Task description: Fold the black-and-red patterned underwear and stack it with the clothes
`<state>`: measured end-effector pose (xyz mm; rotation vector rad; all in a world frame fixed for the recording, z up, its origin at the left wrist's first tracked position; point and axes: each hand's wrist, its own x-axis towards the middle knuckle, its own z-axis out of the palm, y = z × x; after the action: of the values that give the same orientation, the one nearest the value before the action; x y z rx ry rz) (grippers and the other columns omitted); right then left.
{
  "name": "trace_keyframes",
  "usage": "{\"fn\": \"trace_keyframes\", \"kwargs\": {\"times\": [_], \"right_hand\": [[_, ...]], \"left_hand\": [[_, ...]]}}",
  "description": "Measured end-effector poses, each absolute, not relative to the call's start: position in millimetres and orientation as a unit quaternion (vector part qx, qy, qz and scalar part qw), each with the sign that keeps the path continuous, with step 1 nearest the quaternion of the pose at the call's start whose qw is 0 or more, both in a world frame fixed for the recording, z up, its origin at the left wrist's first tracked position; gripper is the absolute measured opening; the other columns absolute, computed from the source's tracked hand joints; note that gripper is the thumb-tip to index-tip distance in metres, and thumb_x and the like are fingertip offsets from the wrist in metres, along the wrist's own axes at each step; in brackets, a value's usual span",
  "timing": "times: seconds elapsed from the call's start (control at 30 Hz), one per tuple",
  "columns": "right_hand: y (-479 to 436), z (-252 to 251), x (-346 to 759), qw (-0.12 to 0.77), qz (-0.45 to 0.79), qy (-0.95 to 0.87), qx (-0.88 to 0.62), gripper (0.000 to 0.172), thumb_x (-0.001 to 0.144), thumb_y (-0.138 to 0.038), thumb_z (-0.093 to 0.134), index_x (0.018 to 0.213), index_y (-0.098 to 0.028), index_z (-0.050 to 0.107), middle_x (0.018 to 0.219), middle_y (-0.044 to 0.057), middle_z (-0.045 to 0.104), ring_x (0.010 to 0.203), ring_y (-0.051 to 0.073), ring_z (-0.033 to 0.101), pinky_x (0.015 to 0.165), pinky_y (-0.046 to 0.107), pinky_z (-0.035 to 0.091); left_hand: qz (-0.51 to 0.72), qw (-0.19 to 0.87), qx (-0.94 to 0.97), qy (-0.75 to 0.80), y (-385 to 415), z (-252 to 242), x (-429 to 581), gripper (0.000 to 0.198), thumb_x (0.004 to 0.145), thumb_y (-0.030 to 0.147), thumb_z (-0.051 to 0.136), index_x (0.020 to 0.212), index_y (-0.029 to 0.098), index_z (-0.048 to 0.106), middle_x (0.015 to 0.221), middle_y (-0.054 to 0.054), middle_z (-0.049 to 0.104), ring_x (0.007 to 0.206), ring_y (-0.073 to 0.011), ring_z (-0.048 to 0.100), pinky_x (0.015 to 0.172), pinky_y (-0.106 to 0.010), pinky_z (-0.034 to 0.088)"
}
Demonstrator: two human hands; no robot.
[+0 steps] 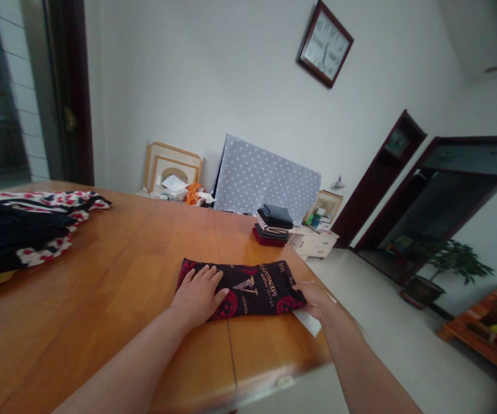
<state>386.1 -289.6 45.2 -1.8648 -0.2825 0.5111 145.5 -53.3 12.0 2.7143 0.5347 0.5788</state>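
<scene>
Beyond the right hand (311, 299), a stack of folded clothes (272, 226) is sitting on the wooden table (102, 287); left of the left hand (197, 296), a patterned garment pile (28, 227) is lying; farther right, a potted plant (449, 267) is standing on the floor (382, 322).

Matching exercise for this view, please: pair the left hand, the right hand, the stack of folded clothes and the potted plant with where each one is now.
Things:
1 left hand
2 right hand
3 stack of folded clothes
4 potted plant

Places:
A on the floor
B flat on the black printed garment
C at that garment's right end
D at the far edge of the wooden table

Pairs: 1-B, 2-C, 3-D, 4-A
</scene>
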Motion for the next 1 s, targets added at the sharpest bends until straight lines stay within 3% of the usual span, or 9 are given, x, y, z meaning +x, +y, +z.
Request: {"fn": "trace_keyframes", "kwargs": {"times": [0.17,0.33,0.43,0.63,0.77,0.9,1.0], "right_hand": [[-293,41,393,0.541,0.239,-0.132,-0.796,0.026,0.079,-0.034,0.058,0.092,-0.014,0.068,0.084,0.011,0.075,0.069,0.022,0.070,0.062,0.035,0.057],[-292,38,393,0.474,0.153,-0.176,-0.849,0.013,0.072,-0.019,0.061,0.082,-0.015,0.069,0.074,0.005,0.073,0.069,0.019,0.067,0.062,0.026,0.051],[-292,37,393,0.422,0.094,-0.187,-0.882,0.012,0.073,-0.020,0.061,0.080,-0.017,0.069,0.074,0.004,0.072,0.076,0.021,0.068,0.065,0.026,0.049],[-276,49,387,0.330,-0.013,-0.224,-0.917,0.029,0.082,-0.027,0.057,0.106,-0.018,0.070,0.114,0.012,0.070,0.112,0.027,0.061,0.093,0.034,0.044],[-245,48,356,0.223,-0.089,-0.385,-0.891,0.043,0.098,-0.037,0.038,0.125,-0.018,0.064,0.129,0.012,0.064,0.120,0.024,0.057,0.105,0.034,0.038],[-219,36,331,0.154,-0.042,-0.502,-0.850,0.060,0.102,-0.049,0.025,0.143,-0.014,0.051,0.150,0.013,0.047,0.142,0.023,0.037,0.117,0.037,0.024],[-218,25,336,0.121,0.010,-0.495,-0.860,0.073,0.100,-0.061,0.021,0.150,-0.012,0.040,0.157,0.014,0.035,0.149,0.025,0.024,0.120,0.042,0.016]], "left_hand": [[0.198,0.157,0.950,0.185,-53,14,145,0.053,0.092,0.054,0.049,0.136,0.026,0.058,0.150,-0.010,0.049,0.144,-0.0320,0.035,0.118,-0.052,0.019],[0.177,0.142,0.956,0.187,-52,14,145,0.057,0.094,0.057,0.044,0.140,0.026,0.055,0.153,-0.009,0.045,0.146,-0.0308,0.032,0.118,-0.050,0.019],[0.167,0.134,0.959,0.187,-51,13,145,0.059,0.095,0.057,0.042,0.142,0.024,0.053,0.154,-0.009,0.043,0.146,-0.0309,0.031,0.118,-0.052,0.019],[0.161,0.116,0.963,0.184,-53,13,145,0.061,0.096,0.057,0.036,0.143,0.022,0.051,0.155,-0.009,0.042,0.146,-0.0306,0.031,0.118,-0.053,0.020],[0.168,0.106,0.964,0.179,-53,12,145,0.060,0.097,0.057,0.036,0.143,0.023,0.051,0.155,-0.009,0.042,0.146,-0.0300,0.031,0.118,-0.053,0.021],[0.171,0.099,0.964,0.177,-52,10,145,0.059,0.097,0.056,0.037,0.143,0.023,0.051,0.155,-0.009,0.041,0.146,-0.0298,0.031,0.118,-0.053,0.019],[0.164,0.096,0.965,0.180,-51,9,146,0.060,0.096,0.057,0.037,0.145,0.023,0.050,0.156,-0.008,0.040,0.147,-0.0296,0.030,0.118,-0.054,0.019]]}}
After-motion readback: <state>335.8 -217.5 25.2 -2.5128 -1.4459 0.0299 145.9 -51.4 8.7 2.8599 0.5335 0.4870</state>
